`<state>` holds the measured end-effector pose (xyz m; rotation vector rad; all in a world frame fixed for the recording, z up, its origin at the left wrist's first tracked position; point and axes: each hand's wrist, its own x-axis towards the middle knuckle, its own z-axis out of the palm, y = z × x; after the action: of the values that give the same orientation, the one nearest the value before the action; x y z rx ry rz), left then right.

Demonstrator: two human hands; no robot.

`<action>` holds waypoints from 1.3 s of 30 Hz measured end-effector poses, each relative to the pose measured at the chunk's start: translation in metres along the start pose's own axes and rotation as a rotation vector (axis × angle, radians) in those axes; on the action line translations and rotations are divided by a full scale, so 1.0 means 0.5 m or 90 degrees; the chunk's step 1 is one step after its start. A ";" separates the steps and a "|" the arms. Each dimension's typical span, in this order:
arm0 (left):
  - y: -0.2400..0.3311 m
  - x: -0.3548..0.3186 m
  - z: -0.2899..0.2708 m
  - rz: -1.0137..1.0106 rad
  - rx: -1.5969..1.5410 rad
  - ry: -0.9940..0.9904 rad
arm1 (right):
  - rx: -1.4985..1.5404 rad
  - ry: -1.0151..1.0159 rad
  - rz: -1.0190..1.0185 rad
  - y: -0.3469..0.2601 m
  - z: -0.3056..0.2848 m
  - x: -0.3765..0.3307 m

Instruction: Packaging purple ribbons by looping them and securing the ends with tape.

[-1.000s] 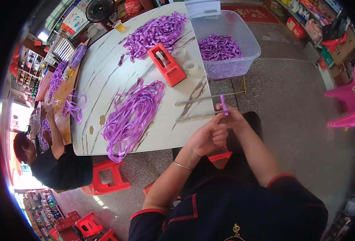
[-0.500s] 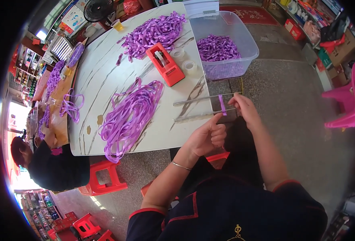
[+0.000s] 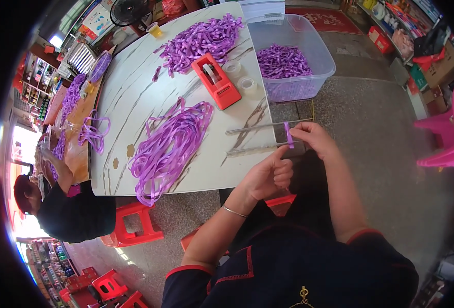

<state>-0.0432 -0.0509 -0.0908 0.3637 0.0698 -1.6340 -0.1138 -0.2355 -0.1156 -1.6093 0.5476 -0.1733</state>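
Two thin metal rods [image 3: 247,127] stick out past the table's right edge, side by side. A short purple ribbon [image 3: 288,134] spans them near their outer ends. My right hand [image 3: 317,140] pinches at the ribbon from the right, thumb and forefinger together. From below, my left hand [image 3: 270,176] touches the ribbon's lower end with its thumb and forefinger tips, its other fingers curled into the palm. A loose bundle of long purple ribbon [image 3: 173,149] lies left of the rods. Beyond it sits a red tape dispenser [image 3: 216,82].
Folded purple ribbon pieces [image 3: 201,43] are heaped at the table's far side. A clear plastic bin [image 3: 322,72] beside the table holds more. Tape rolls [image 3: 247,84] and a cup [image 3: 154,30] stand on the marble-patterned table [image 3: 114,97]. Another person [image 3: 72,210] sits at the left.
My right hand has closed in on the ribbon, fingertips now against it. My left hand stays nearly in place. The other person's hand at the left has lifted. The view has shifted slightly.
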 end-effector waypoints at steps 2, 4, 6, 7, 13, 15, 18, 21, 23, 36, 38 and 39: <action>0.002 -0.001 -0.006 0.000 0.003 -0.012 | 0.220 -0.067 0.213 0.029 0.000 0.017; 0.001 0.000 -0.008 -0.004 0.006 -0.028 | 0.350 -0.114 0.238 0.069 0.008 0.031; 0.000 0.003 -0.007 0.000 0.002 -0.020 | 0.481 -0.159 0.259 0.145 0.029 0.057; -0.002 0.009 -0.005 -0.005 0.005 -0.025 | 0.573 -0.173 0.237 0.200 0.044 0.074; -0.004 -0.008 0.008 0.021 0.046 -0.009 | 0.531 -0.149 0.146 0.164 0.080 0.059; -0.009 -0.030 0.013 0.025 0.242 0.048 | 0.482 -0.059 0.233 0.121 0.046 0.046; -0.018 -0.102 0.174 0.196 0.655 0.019 | 0.490 -0.152 0.233 0.007 0.013 -0.009; -0.032 -0.146 0.301 0.410 0.593 -0.391 | 0.444 -0.215 0.220 0.005 0.007 -0.001; -0.049 -0.154 0.329 0.472 0.443 -0.507 | 0.414 -0.166 0.244 -0.005 0.026 0.010; -0.204 -0.089 0.351 0.586 0.464 -0.519 | -0.057 0.194 0.033 -0.076 -0.169 -0.093; -0.199 -0.075 0.346 0.586 0.469 -0.539 | -0.224 0.134 -0.012 -0.126 -0.174 -0.094; -0.192 -0.070 0.346 0.583 0.471 -0.551 | -0.249 0.113 -0.036 -0.151 -0.163 -0.087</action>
<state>-0.1689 -0.0528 0.0661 0.1579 -1.2054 -0.7271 -0.1680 -0.2877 -0.0228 -2.0033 0.7044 -0.2649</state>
